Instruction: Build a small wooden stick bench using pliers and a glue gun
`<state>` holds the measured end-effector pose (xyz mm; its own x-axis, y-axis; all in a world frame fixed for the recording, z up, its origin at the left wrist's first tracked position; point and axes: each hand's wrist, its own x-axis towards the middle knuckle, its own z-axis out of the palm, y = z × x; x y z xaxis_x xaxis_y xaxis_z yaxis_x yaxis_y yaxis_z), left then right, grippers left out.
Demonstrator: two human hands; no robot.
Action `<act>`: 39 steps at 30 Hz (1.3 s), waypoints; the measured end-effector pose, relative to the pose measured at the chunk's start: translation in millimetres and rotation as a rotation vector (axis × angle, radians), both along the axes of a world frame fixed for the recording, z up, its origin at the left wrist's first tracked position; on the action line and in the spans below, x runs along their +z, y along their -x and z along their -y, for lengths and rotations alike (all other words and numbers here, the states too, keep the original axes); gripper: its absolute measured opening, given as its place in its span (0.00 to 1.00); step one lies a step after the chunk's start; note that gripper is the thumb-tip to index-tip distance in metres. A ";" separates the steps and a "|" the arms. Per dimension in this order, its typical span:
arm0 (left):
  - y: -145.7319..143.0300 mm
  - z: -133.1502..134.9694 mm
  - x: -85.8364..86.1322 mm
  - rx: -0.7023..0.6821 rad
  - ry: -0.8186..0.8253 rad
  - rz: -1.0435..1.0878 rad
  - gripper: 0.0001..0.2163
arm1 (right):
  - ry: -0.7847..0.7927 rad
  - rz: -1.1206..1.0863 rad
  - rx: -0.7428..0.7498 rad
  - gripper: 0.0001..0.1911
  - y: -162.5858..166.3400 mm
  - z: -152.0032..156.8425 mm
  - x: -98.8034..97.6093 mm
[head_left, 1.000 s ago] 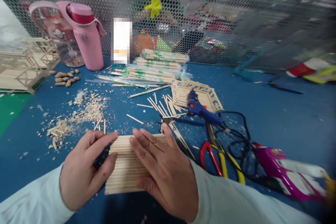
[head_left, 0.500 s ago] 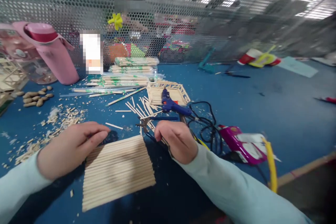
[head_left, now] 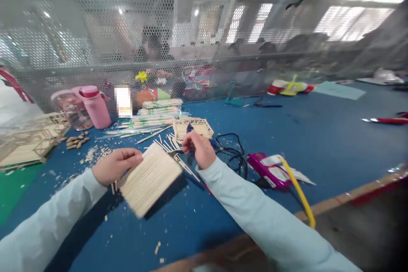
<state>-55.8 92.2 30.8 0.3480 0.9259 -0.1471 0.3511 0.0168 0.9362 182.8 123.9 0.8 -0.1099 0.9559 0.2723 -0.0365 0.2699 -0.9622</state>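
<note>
My left hand [head_left: 117, 165] pinches the upper left edge of a flat panel of wooden sticks [head_left: 149, 178] glued side by side. The panel is tilted, raised off the blue table with a shadow beneath. My right hand [head_left: 200, 149] is curled in front of a blue glue gun [head_left: 190, 128], hiding most of it; whether the fingers touch the gun or hold anything cannot be made out. Near that hand lie pliers [head_left: 174, 152], partly covered, and loose cut sticks [head_left: 188, 168]. Just behind stands a stick-built tray [head_left: 204, 127] with a low railing.
Bundled sticks [head_left: 159, 112], a pink bottle [head_left: 96, 108], peanuts [head_left: 76, 140] and a stick model [head_left: 28, 146] occupy the left and back. Black cable [head_left: 234, 153] and a purple packet [head_left: 267, 170] lie right. A perforated metal screen [head_left: 127, 63] borders the table [head_left: 318, 136].
My left hand has picked up the stick panel and tilted it. The right hand has moved from beside the pliers toward the glue gun. The camera view has tipped upward.
</note>
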 end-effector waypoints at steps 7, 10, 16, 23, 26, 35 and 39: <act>-20.5 27.2 -34.1 0.330 -0.346 0.234 0.16 | -0.007 -0.127 0.092 0.29 40.6 3.3 -2.0; -17.2 27.3 -45.4 0.328 -0.348 0.292 0.18 | -0.010 -0.117 0.159 0.33 46.9 8.7 -10.3; -3.9 23.4 -44.8 0.247 -0.273 0.357 0.22 | -0.028 -0.069 0.290 0.28 45.1 18.9 -15.4; -6.3 23.4 -43.1 0.230 -0.248 0.371 0.23 | -0.049 -0.084 0.340 0.28 43.1 16.8 -22.5; -2.7 21.4 -43.6 0.214 -0.228 0.352 0.23 | -0.038 -0.106 0.357 0.27 43.2 15.0 -25.5; 8.3 13.7 -36.5 0.152 -0.162 0.248 0.14 | 0.109 -0.247 0.382 0.24 50.3 5.7 -25.9; 8.7 12.6 -17.4 0.156 -0.155 0.249 0.16 | 0.238 -0.247 0.453 0.23 55.4 2.1 -20.2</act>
<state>-64.4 79.5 13.4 0.2081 0.9755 0.0712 0.1157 -0.0968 0.9886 127.5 121.8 -19.5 -0.4840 0.8661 0.1247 -0.3296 -0.0484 -0.9429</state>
